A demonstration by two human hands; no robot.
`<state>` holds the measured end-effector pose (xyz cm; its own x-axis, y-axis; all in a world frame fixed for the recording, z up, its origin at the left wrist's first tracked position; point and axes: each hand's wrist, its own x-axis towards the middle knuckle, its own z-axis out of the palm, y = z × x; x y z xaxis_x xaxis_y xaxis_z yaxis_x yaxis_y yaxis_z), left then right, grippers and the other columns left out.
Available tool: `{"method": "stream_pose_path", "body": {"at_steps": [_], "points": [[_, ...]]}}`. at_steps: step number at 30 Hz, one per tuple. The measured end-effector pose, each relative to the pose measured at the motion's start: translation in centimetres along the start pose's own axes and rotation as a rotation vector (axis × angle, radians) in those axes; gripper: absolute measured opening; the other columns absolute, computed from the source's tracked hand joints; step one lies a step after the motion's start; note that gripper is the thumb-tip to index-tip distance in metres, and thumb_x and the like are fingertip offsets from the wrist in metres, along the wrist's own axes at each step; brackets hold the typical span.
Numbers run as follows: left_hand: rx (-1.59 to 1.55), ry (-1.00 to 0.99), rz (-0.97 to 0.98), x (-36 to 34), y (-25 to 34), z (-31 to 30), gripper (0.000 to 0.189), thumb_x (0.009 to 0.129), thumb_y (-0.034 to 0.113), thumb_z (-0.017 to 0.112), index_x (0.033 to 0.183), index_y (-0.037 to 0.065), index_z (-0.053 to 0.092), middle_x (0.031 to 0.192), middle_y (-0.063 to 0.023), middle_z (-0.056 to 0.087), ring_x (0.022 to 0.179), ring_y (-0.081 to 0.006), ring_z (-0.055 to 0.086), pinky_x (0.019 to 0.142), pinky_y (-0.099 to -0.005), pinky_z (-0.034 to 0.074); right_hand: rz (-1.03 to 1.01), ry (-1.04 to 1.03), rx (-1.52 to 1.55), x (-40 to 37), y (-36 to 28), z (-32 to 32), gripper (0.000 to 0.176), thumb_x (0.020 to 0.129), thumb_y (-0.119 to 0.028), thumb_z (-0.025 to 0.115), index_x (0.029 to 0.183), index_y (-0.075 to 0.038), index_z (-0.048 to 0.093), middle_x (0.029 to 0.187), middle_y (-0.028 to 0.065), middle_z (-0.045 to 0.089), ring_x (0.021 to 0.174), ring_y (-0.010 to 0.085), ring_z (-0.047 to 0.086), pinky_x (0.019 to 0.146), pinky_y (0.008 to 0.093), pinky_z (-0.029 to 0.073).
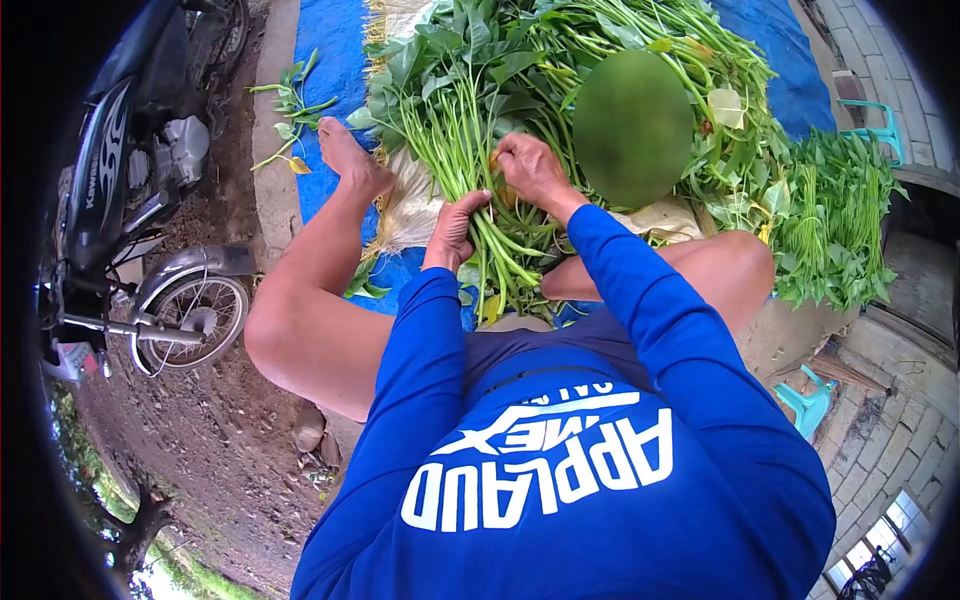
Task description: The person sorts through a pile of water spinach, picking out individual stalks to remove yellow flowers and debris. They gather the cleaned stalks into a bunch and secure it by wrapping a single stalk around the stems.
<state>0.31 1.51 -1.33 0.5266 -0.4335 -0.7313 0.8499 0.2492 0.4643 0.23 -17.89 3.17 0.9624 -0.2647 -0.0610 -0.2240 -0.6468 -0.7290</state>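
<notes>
My left hand [455,232] is wrapped around the lower stems of a bunch of leafy greens [450,140], whose leaves point away from me. The cut stem ends fan out below that hand, between my legs. Just right of the bunch, my right hand [535,172] is closed, with a small yellow-orange bit, apparently a yellowed leaf [494,160], at its fingertips. Beyond both hands lies a large heap of the same long-stemmed greens [715,75], with some yellow leaves mixed in. A blurred round patch hides part of the heap.
Under the greens lie a pale woven sack [405,205] and a blue tarp [335,40]. A few loose sprigs [292,105] rest at the left. Bundled greens [825,215] are stacked at the right, near teal plastic stools [808,400]. A motorcycle [130,180] stands at far left.
</notes>
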Motion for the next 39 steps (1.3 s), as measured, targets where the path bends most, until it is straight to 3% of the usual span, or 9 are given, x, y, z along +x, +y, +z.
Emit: {"method": "stream_pose_path", "body": {"at_steps": [5,7,12,13,16,19,29,34,39], "points": [[0.012,-0.023,-0.004,-0.1,0.3,0.1,0.019,0.091,0.018,0.081,0.098,0.005,0.069,0.077,-0.0075,0.07,0.064,-0.0196,0.069,0.062,-0.0339,0.06,-0.178,0.323,0.067,1.6,-1.7,-6.9,0.01,0.098,-0.013,0.07,0.103,-0.005,0.074,0.089,0.0128,0.074,0.081,0.0274,0.072,0.073,0.0415,0.056],[0.001,-0.02,0.001,-0.8,0.7,0.5,0.018,0.09,0.016,0.081,0.096,0.003,0.071,0.078,-0.0077,0.071,0.064,-0.0189,0.069,0.061,-0.0325,0.06,-0.017,0.329,0.146,0.6,-1.6,-12.9,0.016,0.098,-0.016,0.068,0.109,-0.008,0.076,0.089,0.0117,0.076,0.083,0.0273,0.073,0.066,0.0435,0.057],[0.018,-0.049,-0.01,-0.3,0.6,0.0,0.021,0.091,0.019,0.082,0.1,0.007,0.068,0.079,-0.0068,0.07,0.067,-0.0199,0.071,0.064,-0.0347,0.062,0.374,0.669,-0.663,-5.6,5.1,-21.6,0.038,0.097,-0.02,0.059,0.13,-0.005,0.071,0.108,0.0189,0.075,0.097,0.0323,0.073,0.077,0.0487,0.059],[0.018,-0.058,-0.005,0.2,0.8,0.3,0.021,0.091,0.019,0.082,0.099,0.007,0.068,0.078,-0.0068,0.069,0.066,-0.0199,0.07,0.064,-0.0347,0.062,0.266,0.635,-0.551,-6.6,3.9,-20.3,0.041,0.096,-0.021,0.057,0.131,-0.004,0.07,0.112,0.0204,0.075,0.1,0.035,0.073,0.083,0.0515,0.059],[0.008,-0.06,-0.017,0.0,0.2,0.4,0.02,0.091,0.021,0.081,0.098,0.008,0.068,0.078,-0.007,0.069,0.065,-0.0202,0.069,0.064,-0.0347,0.061,0.372,-0.128,0.124,-8.3,-1.9,-11.5,0.039,0.097,-0.03,0.064,0.123,-0.004,0.076,0.116,0.0205,0.078,0.111,0.0354,0.074,0.101,0.0435,0.056],[-0.004,-0.049,-0.04,-0.6,0.4,1.0,0.019,0.092,0.021,0.081,0.098,0.008,0.069,0.078,-0.007,0.07,0.065,-0.0204,0.069,0.064,-0.0347,0.061,0.268,-0.383,0.084,-9.6,-0.7,-2.2,0.049,0.099,-0.028,0.068,0.139,-0.001,0.068,0.133,0.0181,0.074,0.124,0.0301,0.071,0.105,0.0382,0.055],[-0.039,-0.124,-0.048,-0.2,0.6,-0.6,0.017,0.094,0.022,0.08,0.097,0.008,0.071,0.081,-0.0046,0.073,0.068,-0.0174,0.071,0.065,-0.0338,0.063,0.079,-0.134,0.19,-9.1,-4.3,-9.9,0.037,0.095,-0.023,0.077,0.128,-0.006,0.078,0.099,0.0112,0.071,0.091,0.0213,0.07,0.084,0.0335,0.055],[-0.058,-0.07,-0.031,-0.4,0.1,0.3,0.019,0.091,0.018,0.082,0.095,0.004,0.07,0.076,-0.0063,0.07,0.063,-0.0189,0.068,0.059,-0.0342,0.06,-0.024,0.129,-0.418,-9.2,-11.0,-16.7,0.022,0.091,-0.016,0.073,0.11,-0.012,0.083,0.088,0.0125,0.066,0.09,0.037,0.067,0.078,0.048,0.055],[-0.052,-0.068,-0.017,-0.6,0.2,0.5,0.022,0.092,0.021,0.084,0.098,0.004,0.071,0.079,-0.0053,0.071,0.066,-0.0195,0.07,0.063,-0.0348,0.063,-0.115,0.179,-0.681,-6.6,-9.5,-15.5,0.021,0.094,-0.015,0.068,0.108,-0.013,0.083,0.088,0.0133,0.068,0.09,0.0361,0.069,0.079,0.0499,0.055]]}}
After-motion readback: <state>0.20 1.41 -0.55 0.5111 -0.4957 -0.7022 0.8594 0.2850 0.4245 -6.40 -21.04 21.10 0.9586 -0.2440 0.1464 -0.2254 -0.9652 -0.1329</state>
